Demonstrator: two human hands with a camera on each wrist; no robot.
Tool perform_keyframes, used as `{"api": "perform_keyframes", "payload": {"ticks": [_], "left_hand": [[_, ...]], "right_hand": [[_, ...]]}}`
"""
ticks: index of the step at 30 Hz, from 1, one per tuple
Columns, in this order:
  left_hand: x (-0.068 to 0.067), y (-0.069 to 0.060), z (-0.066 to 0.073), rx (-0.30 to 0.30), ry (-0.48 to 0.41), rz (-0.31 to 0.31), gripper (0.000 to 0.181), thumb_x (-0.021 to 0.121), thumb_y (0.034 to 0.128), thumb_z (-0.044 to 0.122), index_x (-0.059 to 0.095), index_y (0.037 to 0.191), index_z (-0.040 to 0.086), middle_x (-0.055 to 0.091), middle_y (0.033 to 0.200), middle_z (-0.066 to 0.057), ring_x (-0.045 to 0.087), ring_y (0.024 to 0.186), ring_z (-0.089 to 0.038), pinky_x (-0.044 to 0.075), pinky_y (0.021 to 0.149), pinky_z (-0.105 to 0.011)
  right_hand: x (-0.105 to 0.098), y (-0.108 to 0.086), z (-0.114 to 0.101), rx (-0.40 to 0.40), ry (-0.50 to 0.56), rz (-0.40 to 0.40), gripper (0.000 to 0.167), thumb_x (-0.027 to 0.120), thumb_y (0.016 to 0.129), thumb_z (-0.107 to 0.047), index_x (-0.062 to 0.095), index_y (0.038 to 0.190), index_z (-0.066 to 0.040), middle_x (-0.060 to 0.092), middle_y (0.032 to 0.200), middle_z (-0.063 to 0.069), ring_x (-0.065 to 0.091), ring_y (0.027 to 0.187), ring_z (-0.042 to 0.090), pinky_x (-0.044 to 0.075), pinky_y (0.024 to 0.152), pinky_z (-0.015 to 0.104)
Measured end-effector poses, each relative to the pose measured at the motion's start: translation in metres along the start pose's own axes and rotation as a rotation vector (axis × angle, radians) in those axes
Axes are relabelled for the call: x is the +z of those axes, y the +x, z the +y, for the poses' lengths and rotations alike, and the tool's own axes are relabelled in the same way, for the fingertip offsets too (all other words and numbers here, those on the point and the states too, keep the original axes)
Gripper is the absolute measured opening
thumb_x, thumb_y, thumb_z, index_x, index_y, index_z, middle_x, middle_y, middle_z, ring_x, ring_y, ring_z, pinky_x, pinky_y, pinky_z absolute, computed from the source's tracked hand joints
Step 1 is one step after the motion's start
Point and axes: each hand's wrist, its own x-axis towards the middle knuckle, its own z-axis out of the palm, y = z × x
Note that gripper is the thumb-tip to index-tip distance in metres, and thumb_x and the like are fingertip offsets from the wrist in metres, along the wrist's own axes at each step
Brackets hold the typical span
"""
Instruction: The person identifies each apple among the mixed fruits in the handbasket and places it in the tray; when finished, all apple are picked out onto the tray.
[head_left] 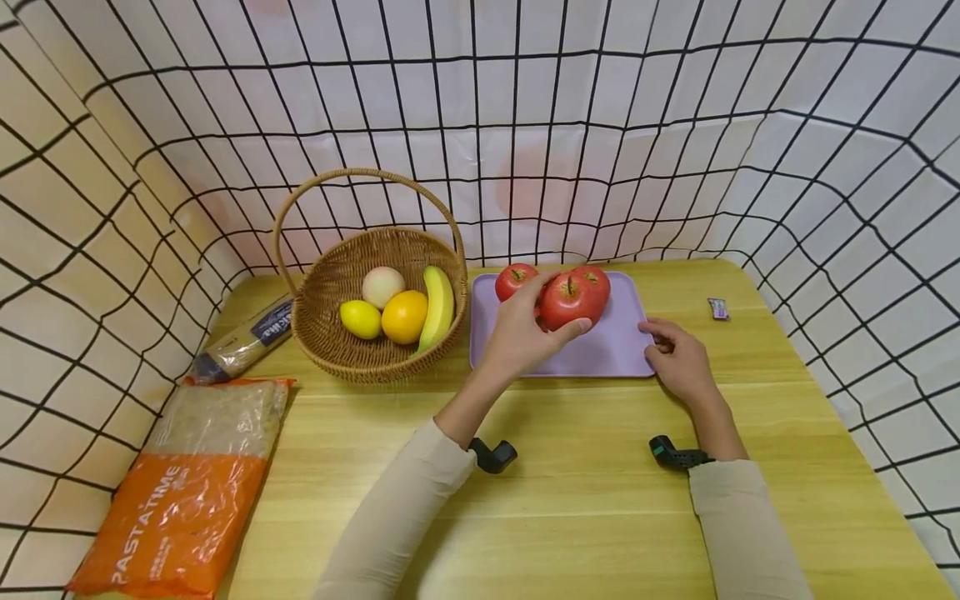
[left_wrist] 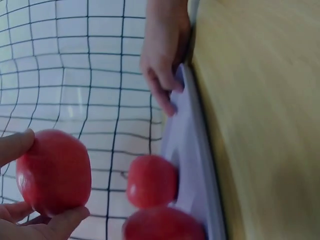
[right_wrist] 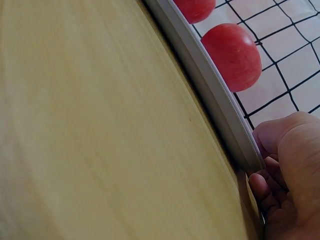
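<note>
My left hand grips a red apple between thumb and fingers, raised above the purple tray. Two more red apples rest on the tray: one apple at its far left, the other apple partly hidden behind the held one. In the left wrist view the held apple is plainly apart from the tray. At the tray's right end my right hand pinches the rim; the right wrist view has the thumb over the edge and curled fingers below.
Left of the tray stands a wicker basket with a tall handle, holding a peach, a lemon, an orange and a banana. An orange pasta bag and a clear packet lie further left. A small wrapped sweet lies at the right.
</note>
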Motion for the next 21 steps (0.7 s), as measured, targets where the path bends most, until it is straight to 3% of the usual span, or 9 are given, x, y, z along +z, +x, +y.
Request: {"api": "perform_keyframes", "payload": {"ticks": [8, 21], "left_hand": [[0.034, 0.004, 0.003, -0.018, 0.027, -0.043, 0.079, 0.08, 0.0886, 0.041, 0.044, 0.156, 0.019, 0.057, 0.147, -0.007, 0.058, 0.129, -0.022, 0.052, 0.106, -0.048], [0.084, -0.001, -0.017, -0.141, 0.013, -0.103, 0.082, 0.075, 0.0949, 0.035, 0.031, 0.161, 0.013, 0.04, 0.156, -0.012, 0.051, 0.137, -0.025, 0.047, 0.114, -0.042]], "right_hand": [[-0.002, -0.001, -0.004, 0.01, -0.003, -0.014, 0.042, 0.056, 0.097, -0.005, 0.064, 0.138, -0.005, 0.055, 0.15, 0.018, 0.052, 0.107, 0.025, 0.037, 0.078, 0.008], [-0.001, -0.001, -0.002, -0.023, -0.018, 0.008, 0.041, 0.057, 0.096, -0.004, 0.066, 0.136, -0.004, 0.058, 0.147, 0.017, 0.052, 0.1, 0.014, 0.038, 0.077, 0.004]]}}
